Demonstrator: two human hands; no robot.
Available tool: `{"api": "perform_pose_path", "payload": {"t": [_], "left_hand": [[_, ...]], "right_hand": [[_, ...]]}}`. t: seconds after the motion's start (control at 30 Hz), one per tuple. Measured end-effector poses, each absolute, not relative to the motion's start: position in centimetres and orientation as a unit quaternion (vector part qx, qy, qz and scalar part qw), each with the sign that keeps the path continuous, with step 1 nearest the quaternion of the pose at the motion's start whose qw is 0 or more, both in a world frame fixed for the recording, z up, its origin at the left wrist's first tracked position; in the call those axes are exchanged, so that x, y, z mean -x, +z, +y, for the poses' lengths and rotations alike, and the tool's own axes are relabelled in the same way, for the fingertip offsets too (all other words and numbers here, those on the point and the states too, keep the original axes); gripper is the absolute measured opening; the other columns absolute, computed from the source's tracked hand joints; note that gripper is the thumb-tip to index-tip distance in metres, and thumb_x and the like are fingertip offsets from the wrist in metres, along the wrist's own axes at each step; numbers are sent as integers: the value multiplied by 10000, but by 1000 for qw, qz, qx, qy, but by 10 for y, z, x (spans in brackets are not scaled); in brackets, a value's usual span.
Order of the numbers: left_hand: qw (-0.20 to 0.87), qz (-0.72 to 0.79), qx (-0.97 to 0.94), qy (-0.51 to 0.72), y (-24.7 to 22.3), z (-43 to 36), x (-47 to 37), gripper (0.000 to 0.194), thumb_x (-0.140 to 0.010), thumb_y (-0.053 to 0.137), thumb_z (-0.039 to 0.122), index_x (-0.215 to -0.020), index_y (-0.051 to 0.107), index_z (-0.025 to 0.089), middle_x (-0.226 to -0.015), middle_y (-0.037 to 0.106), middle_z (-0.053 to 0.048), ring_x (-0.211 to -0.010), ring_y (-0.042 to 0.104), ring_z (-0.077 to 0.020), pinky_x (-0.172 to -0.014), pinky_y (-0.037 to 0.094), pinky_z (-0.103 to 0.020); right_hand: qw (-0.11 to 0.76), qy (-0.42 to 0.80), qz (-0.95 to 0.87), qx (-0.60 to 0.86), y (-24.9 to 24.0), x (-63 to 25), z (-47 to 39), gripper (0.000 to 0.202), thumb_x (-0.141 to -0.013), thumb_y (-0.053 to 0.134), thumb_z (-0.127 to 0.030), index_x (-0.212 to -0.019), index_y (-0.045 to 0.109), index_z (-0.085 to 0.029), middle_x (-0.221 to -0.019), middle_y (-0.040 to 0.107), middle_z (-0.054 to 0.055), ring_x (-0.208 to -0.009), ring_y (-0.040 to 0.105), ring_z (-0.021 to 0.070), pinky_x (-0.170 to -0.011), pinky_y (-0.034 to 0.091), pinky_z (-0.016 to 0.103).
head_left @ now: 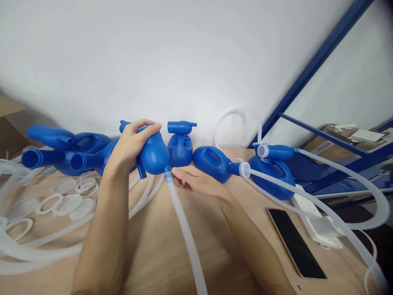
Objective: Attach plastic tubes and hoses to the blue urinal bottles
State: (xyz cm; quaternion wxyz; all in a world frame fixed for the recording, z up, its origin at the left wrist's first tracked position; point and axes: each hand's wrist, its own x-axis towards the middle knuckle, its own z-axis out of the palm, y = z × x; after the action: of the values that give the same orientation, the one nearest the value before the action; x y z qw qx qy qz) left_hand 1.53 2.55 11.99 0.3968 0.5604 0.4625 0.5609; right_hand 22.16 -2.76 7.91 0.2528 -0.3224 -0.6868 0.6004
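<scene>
My left hand (135, 141) is wrapped over the top of a blue plastic part (155, 153) with a rounded body, holding it above the table. A translucent hose (186, 229) runs from the part's narrow lower spout toward the bottom of the view. Around that joint sits a small clear clamp (168, 175). My right hand (195, 179) pinches at the clamp's right side, fingers closed; the fingertips are partly hidden. Just behind stands a blue bottle (180, 151) with a similar blue piece on top.
More blue bottles lie left and right, two on the right (211, 164) (273, 176) with hoses. White rings and discs (69, 205) and coiled tubing are on the left. A black phone (296, 243) and power strip (319, 225) lie right, beside a blue metal frame (322, 53).
</scene>
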Motion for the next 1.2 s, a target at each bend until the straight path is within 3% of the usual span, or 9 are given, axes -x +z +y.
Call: {"api": "perform_pose_path", "payload": {"t": [0.17, 0.3, 0.43, 0.87, 1.07, 1.2], "left_hand": [[402, 446, -559, 573, 117, 30, -16, 332, -797, 777, 518, -853, 769, 191, -861, 726, -49, -775, 641, -200, -637, 512, -260], [390, 456, -556, 576, 116, 32, -15, 338, -777, 797, 524, -835, 757, 193, -862, 731, -46, -776, 653, -205, -643, 520, -270], [386, 469, -554, 570, 120, 27, -12, 332, -733, 836, 506, -840, 730, 210, -836, 736, -35, -793, 693, -237, -654, 557, -299], [474, 457, -557, 506, 132, 18, -20, 370, -633, 866, 489, -761, 690, 190, -751, 767, -62, -687, 726, -249, -605, 581, -322], [477, 483, -548, 489, 128, 27, -13, 386, -616, 895, 478, -686, 658, 182, -754, 767, -83, -687, 727, -255, -592, 575, -322], [440, 482, -502, 567, 125, 32, 0, 332, -732, 816, 476, -741, 666, 180, -750, 743, -60, -654, 676, -204, -571, 542, -304]], "right_hand": [[265, 698, -610, 264, 78, -225, -24, 516, -947, 560, -678, -743, 423, -225, -654, 357, -75, -534, 310, 85, -477, 180, 248], [261, 736, -558, 281, 79, -220, -29, 472, -927, 643, -599, -749, 433, -216, -669, 310, -82, -540, 223, 74, -479, 107, 249], [255, 759, -535, 268, 77, -210, -36, 491, -874, 734, -595, -761, 452, -210, -681, 339, -79, -558, 237, 70, -491, 109, 250], [184, 803, -531, 198, 81, -201, -52, 428, -905, 735, -528, -759, 502, -200, -646, 325, -89, -559, 229, 76, -498, 126, 262], [89, 725, -641, 237, 89, -197, -67, 416, -923, 701, -540, -741, 582, -186, -725, 533, -32, -639, 445, 93, -569, 339, 249], [154, 685, -661, 263, 89, -204, -59, 317, -1000, 579, -462, -851, 653, -192, -818, 643, 6, -783, 589, 135, -616, 427, 238]]}}
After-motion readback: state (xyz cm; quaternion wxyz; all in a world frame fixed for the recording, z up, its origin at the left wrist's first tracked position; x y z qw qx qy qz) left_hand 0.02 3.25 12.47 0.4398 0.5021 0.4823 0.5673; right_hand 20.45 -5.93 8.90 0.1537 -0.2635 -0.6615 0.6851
